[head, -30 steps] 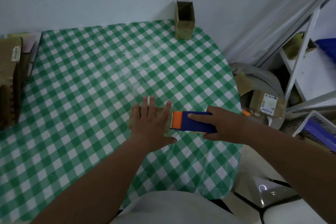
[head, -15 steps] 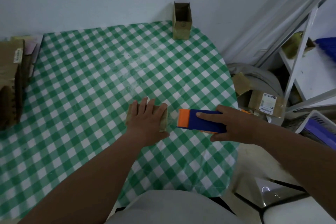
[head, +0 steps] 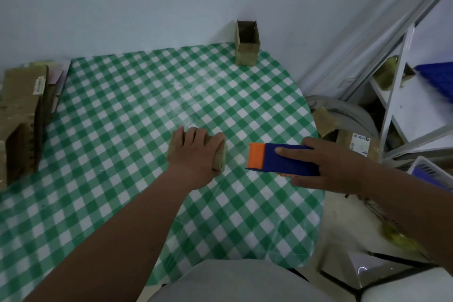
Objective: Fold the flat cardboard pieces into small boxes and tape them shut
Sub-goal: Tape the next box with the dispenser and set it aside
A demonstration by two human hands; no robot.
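L hand [head: 196,154] curls over small box [head: 220,155]; R hand [head: 328,167] grips tape dispenser [head: 282,159] just beside it. Open box [head: 247,44] stands at far wall, cardboard stack [head: 22,115] at left edge of checked table [head: 122,105].

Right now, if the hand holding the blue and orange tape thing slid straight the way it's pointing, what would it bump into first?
Most likely the small cardboard box that the left hand grips. The right hand aims the tape dispenser leftward, orange end first, with only bare checked tablecloth between. Depth is hard to judge from one view.
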